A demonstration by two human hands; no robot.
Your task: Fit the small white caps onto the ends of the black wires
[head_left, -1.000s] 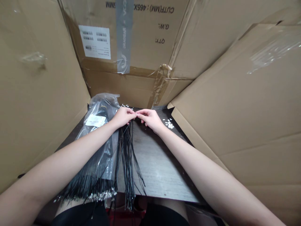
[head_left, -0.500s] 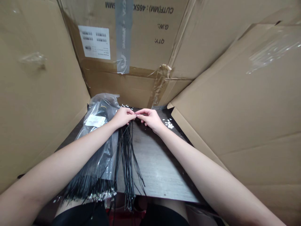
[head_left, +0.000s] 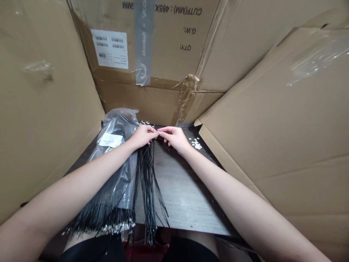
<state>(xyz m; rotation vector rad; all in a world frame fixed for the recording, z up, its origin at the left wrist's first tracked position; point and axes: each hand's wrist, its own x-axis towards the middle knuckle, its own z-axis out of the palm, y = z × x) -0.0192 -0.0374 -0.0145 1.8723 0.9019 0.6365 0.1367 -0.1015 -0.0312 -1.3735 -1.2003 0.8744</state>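
Observation:
My left hand grips the top of a loose bunch of thin black wires, which hang down past the table's front edge. My right hand meets it at the fingertips, pinching a tiny pale piece too small to identify. Beside my left forearm lies a clear plastic bag with a white label, holding a thick bundle of black wires with silvery ends. My left arm partly hides the bag.
A small heap of white pieces lies on the dark wood-grain table right of my right hand. More lie by the bag's top corner. Cardboard box flaps rise on the left, right and far sides.

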